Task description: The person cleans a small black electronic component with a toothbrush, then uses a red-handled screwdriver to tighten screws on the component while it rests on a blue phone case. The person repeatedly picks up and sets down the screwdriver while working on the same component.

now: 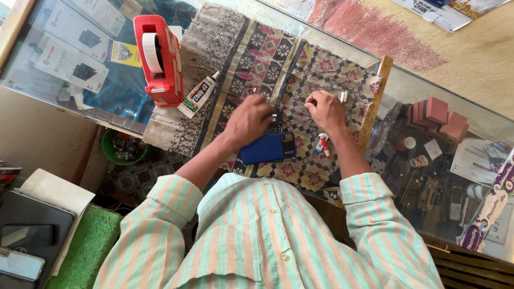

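Fingers of the left hand curl down over a small dark part at the top edge of a blue phone back cover, apparently pressing or pinching it, though the knuckles hide the tips, so I cannot tell whether they actually grip it. The right hand has its fingers drawn narrow, bunched toward something tiny on the cloth; what it holds, if anything, is too small to make out.

Both hands work over a patterned cloth spread on the glass-topped table, which likely keeps small pieces from sliding or scratching. The blue cover lies flat just below the left hand, at about five o'clock from it, close enough to steady with the wrist.

A small red-and-white tube rests at six o'clock from the right hand, within easy reach. A larger adhesive tube lies at ten o'clock from the left hand, on the cloth's edge, and just beside it stands a red tape dispenser, set back out of the working area. Two phones lie well apart at eight o'clock, on a dark surface.
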